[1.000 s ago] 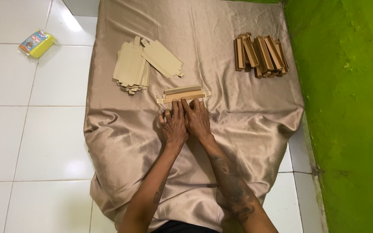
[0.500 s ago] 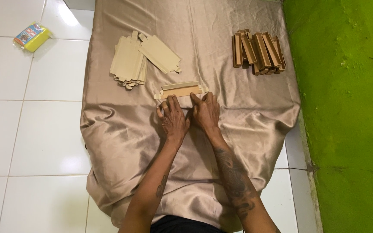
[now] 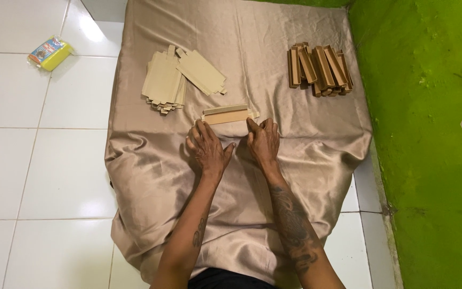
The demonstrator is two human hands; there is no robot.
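Both hands down on tan satin cloth (image 3: 150, 176) spread over white tile floor (image 3: 38, 160). Left hand (image 3: 208, 151) flat-ish on cloth, fingers spread and pointing fwd, fingertips right at near-left end of small cardboard box (image 3: 227, 114); looks like touching, not wrapped around it. Right hand (image 3: 263, 141) w/ fingers curled, knuckles up, index tip at box's near-right corner. Neither grip closed round anything: left wide and loose, right half-curled, palms empty as far as visible.

Box: long, narrow, part-folded, one long wall standing, small flaps sticking out at both ends. Lying crosswise just beyond both hands, roughly centre of cloth, spanning gap between them.

Further back-left, well apart from left hand: stack of flat cardboard blanks (image 3: 164, 83), fanned a bit, one blank (image 3: 201, 72) lying skewed to right of stack. Back-right, near green wall (image 3: 429, 134): pile of folded boxes (image 3: 319, 69), darker brown, leaning vs. each other. Far left on tiles, off cloth: yellow packet (image 3: 50, 53). Tattoos on both forearms.
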